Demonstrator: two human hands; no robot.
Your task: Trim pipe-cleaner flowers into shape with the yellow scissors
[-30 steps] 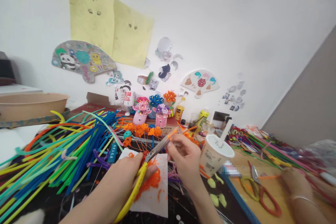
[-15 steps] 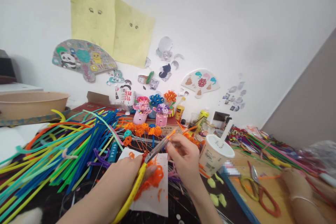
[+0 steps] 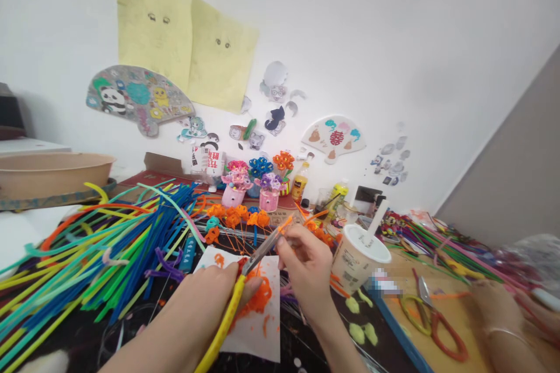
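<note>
My left hand (image 3: 214, 288) is closed around scissors (image 3: 230, 309) with a yellow handle, whose blades point up and to the right. Between the fingertips of my right hand (image 3: 308, 265) is a short orange pipe cleaner (image 3: 286, 225), pinched right by the blade tips. Whether the blades touch it I cannot tell. Below the scissors lies a sheet of white paper (image 3: 271, 344), strewn with orange fuzz (image 3: 262, 297) and clippings. My left fingers and the blades partly cover it.
Loose coloured pipe cleaners (image 3: 118, 245) spread over the left side. Orange fuzzy flowers (image 3: 236, 215) and small flower pots (image 3: 268, 200) stand behind. A paper cup (image 3: 356, 262) is at right, near scissors (image 3: 446, 332) on a board. Another person's hand (image 3: 494, 309) works at far right.
My left hand and the scissors have shifted slightly down and to the right. My right hand stays in place with the orange pipe cleaner.
</note>
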